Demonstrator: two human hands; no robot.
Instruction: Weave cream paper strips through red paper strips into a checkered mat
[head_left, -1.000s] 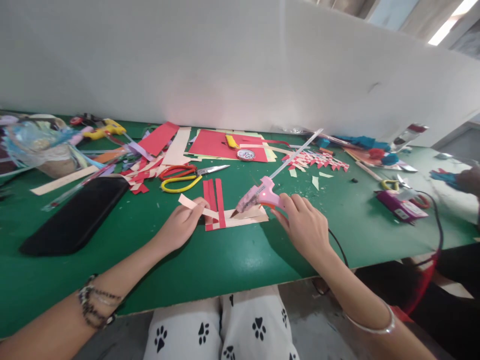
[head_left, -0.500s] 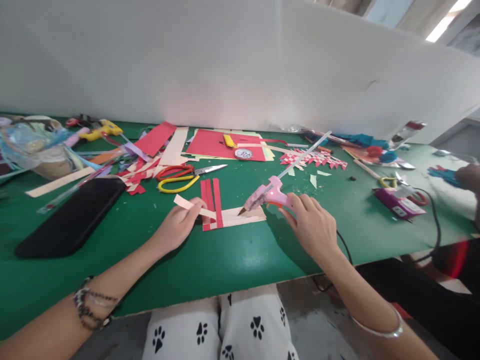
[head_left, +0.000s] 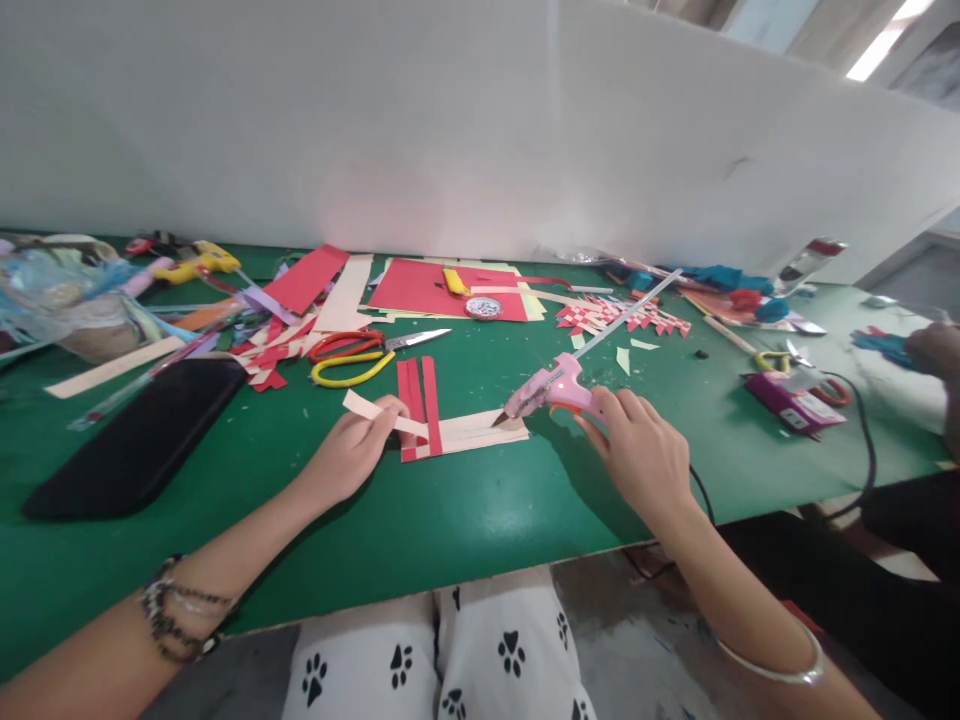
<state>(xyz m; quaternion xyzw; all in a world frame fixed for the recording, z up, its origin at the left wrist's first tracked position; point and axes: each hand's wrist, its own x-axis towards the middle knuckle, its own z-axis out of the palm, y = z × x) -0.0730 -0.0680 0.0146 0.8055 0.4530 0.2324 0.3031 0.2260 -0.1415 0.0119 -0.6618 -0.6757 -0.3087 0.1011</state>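
Note:
My left hand pinches the lifted end of a cream paper strip that runs across several red paper strips on the green table. More cream strips lie flat to the right of the red ones. My right hand is closed round the handle of a pink glue gun. Its nozzle touches the right end of the cream strips, and a clear glue stick pokes out of its back.
Red and yellow scissors lie behind the strips. A black case sits at the left, with paper scraps and a basket beyond. Red paper sheets and a woven red-white piece lie farther back. Another person's hand is at the far right.
The glue gun and my right hand have slid to the right along the cream strips, from near the red strips to their right end. My left hand has kept its hold.

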